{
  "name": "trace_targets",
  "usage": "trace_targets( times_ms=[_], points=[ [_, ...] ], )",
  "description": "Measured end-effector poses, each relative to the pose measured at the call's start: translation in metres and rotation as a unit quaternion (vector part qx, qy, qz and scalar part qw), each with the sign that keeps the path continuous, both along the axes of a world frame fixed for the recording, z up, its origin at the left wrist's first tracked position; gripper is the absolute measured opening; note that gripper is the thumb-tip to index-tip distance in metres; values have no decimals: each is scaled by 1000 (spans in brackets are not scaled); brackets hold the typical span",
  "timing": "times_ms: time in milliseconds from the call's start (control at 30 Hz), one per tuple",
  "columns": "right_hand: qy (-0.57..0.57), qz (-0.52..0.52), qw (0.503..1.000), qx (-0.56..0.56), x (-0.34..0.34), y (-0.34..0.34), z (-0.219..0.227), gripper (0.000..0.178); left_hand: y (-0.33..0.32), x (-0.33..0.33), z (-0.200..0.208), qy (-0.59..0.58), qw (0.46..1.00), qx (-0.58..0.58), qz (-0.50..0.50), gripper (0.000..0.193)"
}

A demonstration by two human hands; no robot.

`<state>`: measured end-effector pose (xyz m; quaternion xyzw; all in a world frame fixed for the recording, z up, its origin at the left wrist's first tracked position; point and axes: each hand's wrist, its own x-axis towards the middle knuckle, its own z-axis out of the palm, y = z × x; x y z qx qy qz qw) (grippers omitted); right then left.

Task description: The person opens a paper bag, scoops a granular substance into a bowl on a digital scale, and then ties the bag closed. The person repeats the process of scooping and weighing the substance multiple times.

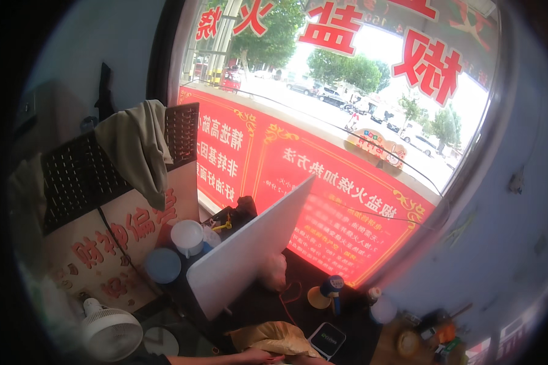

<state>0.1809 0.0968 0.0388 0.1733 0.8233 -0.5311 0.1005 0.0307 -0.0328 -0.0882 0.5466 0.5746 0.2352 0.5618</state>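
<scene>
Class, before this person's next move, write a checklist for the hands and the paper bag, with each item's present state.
1. Left hand at the brown paper bag: ok, by its near edge.
2. Right hand grip: cannot tell, mostly cut off by the lower edge.
3. Bag contents: cannot tell, hidden.
4. Gap between bag and dark square device: cannot tell, they lie very close.
5. White fan apart from the hands: ok, off to the left.
</scene>
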Motion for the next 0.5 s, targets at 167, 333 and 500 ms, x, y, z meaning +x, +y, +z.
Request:
trace_targets(
  times_ms=[167, 333, 500],
  points=[
    [-2, -18, 1000, 5, -6, -3, 0, 38, -6, 20, 35, -162, 963, -39, 212, 39],
    [-2, -40, 999, 9, 2, -6, -7, 38, -10, 6, 48, -37, 986, 79, 140, 28],
    [9, -59, 998, 9, 10, -8, -18, 37, -13, -6, 82, 10, 994, 60, 93, 30]
  ],
)
